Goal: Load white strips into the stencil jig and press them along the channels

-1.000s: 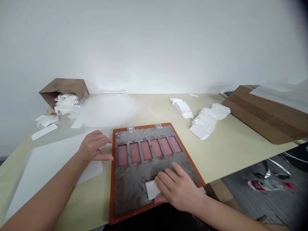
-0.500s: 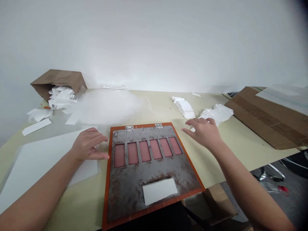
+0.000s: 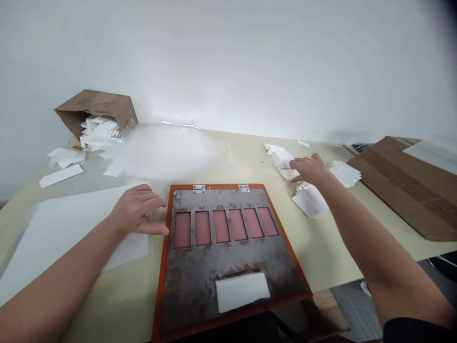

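A hinged metal plate (image 3: 200, 267) on an orange board (image 3: 163, 267) lies in front of me. Its row of several rectangular slots shows pink beneath, and a white rectangle (image 3: 243, 291) sits near its front edge. At the board's left edge, my left hand (image 3: 137, 209) hovers with thumb and fingers apart, holding nothing. My right hand (image 3: 312, 169) is over the near end of a fanned stack of white cards (image 3: 282, 159). Its thumb and fingers are parted; whether they touch the cards I cannot tell. Below its wrist lie loose white cards (image 3: 310, 200).
An open cardboard box (image 3: 103, 102) spilling white strips lies at the back left. Cloudy white sheeting (image 3: 164, 150) is beside it, and a large white sheet (image 3: 71, 228) lies under my left arm. Another cardboard box (image 3: 403, 186) stands at the right edge. A wall closes off the back.
My right hand has moved forward from beside the board to the card stack. My left hand stays by the board's left edge. The camera view has shifted slightly.
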Motion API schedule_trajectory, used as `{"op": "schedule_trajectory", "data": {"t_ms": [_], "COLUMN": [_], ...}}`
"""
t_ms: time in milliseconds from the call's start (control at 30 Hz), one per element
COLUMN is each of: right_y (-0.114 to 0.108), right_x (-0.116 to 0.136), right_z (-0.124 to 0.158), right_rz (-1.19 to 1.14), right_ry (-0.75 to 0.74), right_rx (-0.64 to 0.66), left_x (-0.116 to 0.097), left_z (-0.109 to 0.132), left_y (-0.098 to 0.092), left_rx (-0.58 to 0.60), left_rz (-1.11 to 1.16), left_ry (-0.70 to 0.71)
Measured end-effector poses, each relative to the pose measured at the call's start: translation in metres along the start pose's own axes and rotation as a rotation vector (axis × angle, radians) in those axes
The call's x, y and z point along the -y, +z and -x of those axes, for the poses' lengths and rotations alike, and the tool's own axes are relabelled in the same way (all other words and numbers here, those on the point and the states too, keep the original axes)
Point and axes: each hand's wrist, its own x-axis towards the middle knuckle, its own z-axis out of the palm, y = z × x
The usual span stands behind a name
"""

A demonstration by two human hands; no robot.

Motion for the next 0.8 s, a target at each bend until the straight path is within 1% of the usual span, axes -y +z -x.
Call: {"op": "schedule_trajectory", "data": {"t_ms": [333, 633, 700, 800], "right_y": [0.004, 0.004, 0.006, 0.009], "right_x": [-0.008, -0.011, -0.011, -0.009], "right_z": [-0.003, -0.001, 0.002, 0.003], "right_rz": [0.137, 0.201, 0.177, 0.046], "right_ry": [-0.171, -0.257, -0.26, -0.21], "right_rx": [-0.067, -0.119, -0.143, -0.169], "left_x": [-0.005, -0.01, -0.01, -0.01], "left_z": [-0.009, -0.019, -0.02, -0.022], "left_y": [-0.005, -0.01, -0.011, -0.011], "left_rx": [-0.014, -0.021, -0.026, -0.031], "left_rz": [0.012, -0.006, -0.011, -0.022], "left_ry": [0.036, 0.033, 0.046, 0.072]}}
